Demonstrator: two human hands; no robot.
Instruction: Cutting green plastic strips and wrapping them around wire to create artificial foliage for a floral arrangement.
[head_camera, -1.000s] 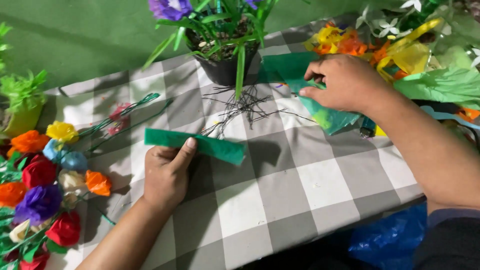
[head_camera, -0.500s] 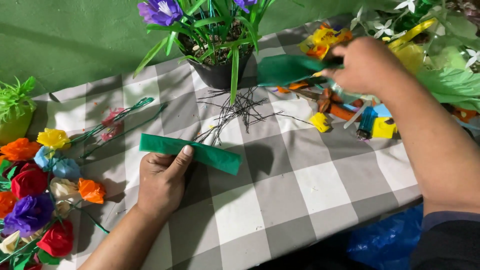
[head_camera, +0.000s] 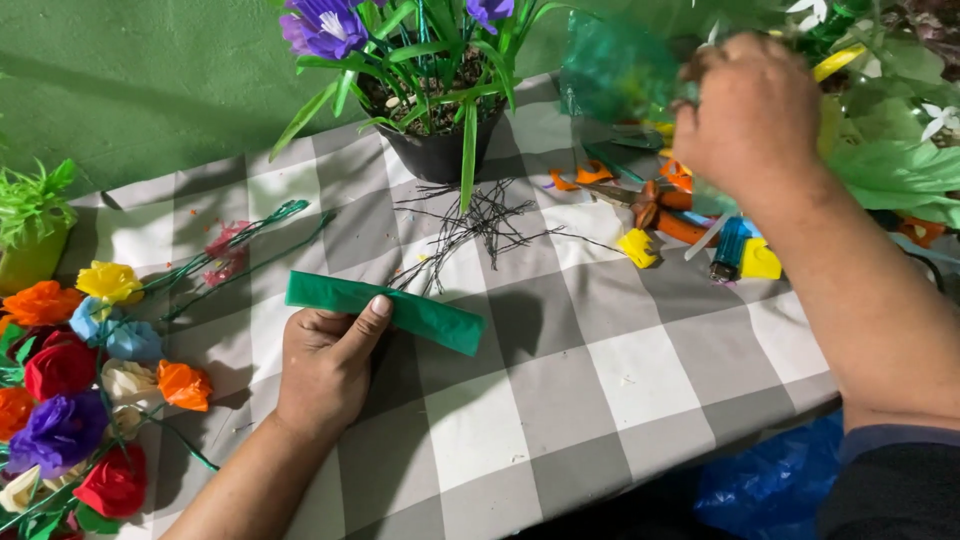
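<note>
- Table (head_camera: 640, 380) under a grey-and-white checked cloth, slightly creased; matte green wall (head_camera: 150, 80) behind.
- Left hand (head_camera: 325, 365) rests on the cloth, thumb pinching a folded strip (head_camera: 385, 310) of green crepe paper, flat and long, lying near the table's middle.
- Right hand (head_camera: 750, 115) raised at the far edge, fingers closed on a crinkled green sheet (head_camera: 615, 70), blurred.
- Black pot (head_camera: 440, 150) with purple paper blooms and thin green blades; loose dark wires (head_camera: 480, 220) fan out in front of it.
- Ruffled paper roses (head_camera: 70, 380), many colours, heaped at the left edge.
- Orange and yellow paper scraps (head_camera: 640, 245) beneath the raised hand.
</note>
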